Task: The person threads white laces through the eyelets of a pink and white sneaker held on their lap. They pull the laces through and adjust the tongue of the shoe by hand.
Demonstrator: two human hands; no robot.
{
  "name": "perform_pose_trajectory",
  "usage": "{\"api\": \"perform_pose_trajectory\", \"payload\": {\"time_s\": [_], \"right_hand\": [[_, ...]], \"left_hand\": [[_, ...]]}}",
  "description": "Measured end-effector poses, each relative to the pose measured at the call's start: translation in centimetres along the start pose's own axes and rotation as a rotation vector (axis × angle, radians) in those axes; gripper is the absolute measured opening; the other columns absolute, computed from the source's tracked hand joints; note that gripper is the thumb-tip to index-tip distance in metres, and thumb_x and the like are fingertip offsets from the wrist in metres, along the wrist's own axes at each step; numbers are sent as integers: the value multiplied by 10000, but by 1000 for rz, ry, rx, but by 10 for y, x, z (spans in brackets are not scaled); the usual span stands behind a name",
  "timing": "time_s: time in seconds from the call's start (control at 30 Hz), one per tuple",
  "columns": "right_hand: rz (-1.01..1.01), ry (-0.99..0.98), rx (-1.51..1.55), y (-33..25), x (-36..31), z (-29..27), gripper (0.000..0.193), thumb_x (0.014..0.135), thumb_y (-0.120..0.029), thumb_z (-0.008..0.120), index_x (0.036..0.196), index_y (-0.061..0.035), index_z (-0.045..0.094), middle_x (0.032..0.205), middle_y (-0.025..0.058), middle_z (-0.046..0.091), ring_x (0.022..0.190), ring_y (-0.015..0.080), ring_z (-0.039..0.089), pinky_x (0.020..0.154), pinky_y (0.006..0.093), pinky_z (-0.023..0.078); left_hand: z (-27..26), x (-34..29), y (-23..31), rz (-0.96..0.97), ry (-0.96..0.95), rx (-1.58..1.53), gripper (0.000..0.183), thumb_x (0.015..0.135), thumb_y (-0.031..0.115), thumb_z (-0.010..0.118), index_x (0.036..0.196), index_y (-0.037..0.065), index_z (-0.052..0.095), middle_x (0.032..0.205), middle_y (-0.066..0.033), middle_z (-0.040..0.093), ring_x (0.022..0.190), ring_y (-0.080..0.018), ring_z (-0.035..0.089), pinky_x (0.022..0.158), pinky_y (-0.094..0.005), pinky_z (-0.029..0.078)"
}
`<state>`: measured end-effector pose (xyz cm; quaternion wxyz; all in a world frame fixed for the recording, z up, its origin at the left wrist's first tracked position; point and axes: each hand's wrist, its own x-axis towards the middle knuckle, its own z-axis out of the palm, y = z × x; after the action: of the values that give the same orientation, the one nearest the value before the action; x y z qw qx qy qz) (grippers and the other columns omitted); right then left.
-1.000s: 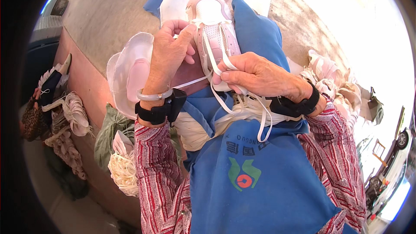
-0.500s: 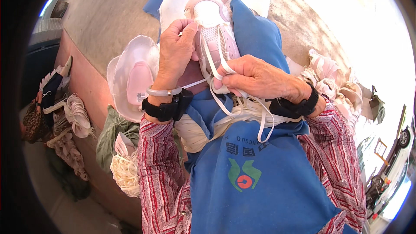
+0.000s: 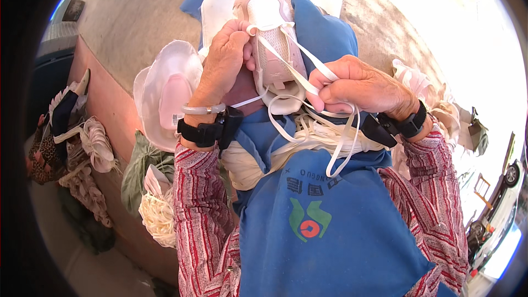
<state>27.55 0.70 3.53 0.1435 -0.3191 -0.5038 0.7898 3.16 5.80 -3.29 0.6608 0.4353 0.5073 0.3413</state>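
A pale pink shoe upper [image 3: 268, 49] lies in front of me between my hands, its rounded end pointing away. White shoelace [image 3: 308, 85] strands run from near its far opening to my right hand [image 3: 357, 85], whose fingers are closed round them. Loops of the lace hang below that hand, over a bundle of cream laces [image 3: 258, 157] on my lap. My left hand [image 3: 228, 49] pinches at the upper's left edge, by the lace; what exactly its fingertips grip is partly hidden.
A white basin-like piece with a pink insole [image 3: 177, 96] sits at the left. Beside it are a green bag [image 3: 144, 170] and a cream lace bundle [image 3: 159, 214]. Pink shoe pieces [image 3: 418, 88] are heaped at the right. A blue apron [image 3: 330, 225] covers my lap.
My right hand has moved to the right, away from the shoe upper, drawing the lace strands out into a straighter slant. My left hand stays by the upper's left edge.
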Motion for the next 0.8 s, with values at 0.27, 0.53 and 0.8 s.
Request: {"api": "perform_pose_trajectory", "payload": {"time_s": [0.27, 0.53, 0.8], "right_hand": [[34, -222, -261, -6, -1, 32, 211, 896, -152, 485, 779, 10, 553, 608, 43, 475, 540, 157, 461, 528, 327, 400], [-682, -174, -1413, 39, 34, 79, 185, 803, -155, 597, 739, 17, 578, 639, 85, 536, 593, 198, 560, 515, 359, 419], [-319, -14, -802, 28, -1, 47, 220, 894, -192, 596, 976, 12, 581, 722, 104, 579, 614, 196, 583, 576, 336, 453]], "left_hand": [[-2, -21, -3, 109, 234, 73, 229, 973, 209, 470, 985, -2, 561, 661, -30, 533, 532, -102, 514, 505, -254, 445], [41, -65, 17, -269, 13, -149, 368, 996, 336, 533, 999, -29, 578, 707, -45, 597, 596, -116, 611, 560, -241, 543], [20, -66, -13, -148, -110, -321, 170, 979, 191, 564, 951, 23, 570, 654, 9, 539, 521, -80, 550, 535, -256, 559]]}}
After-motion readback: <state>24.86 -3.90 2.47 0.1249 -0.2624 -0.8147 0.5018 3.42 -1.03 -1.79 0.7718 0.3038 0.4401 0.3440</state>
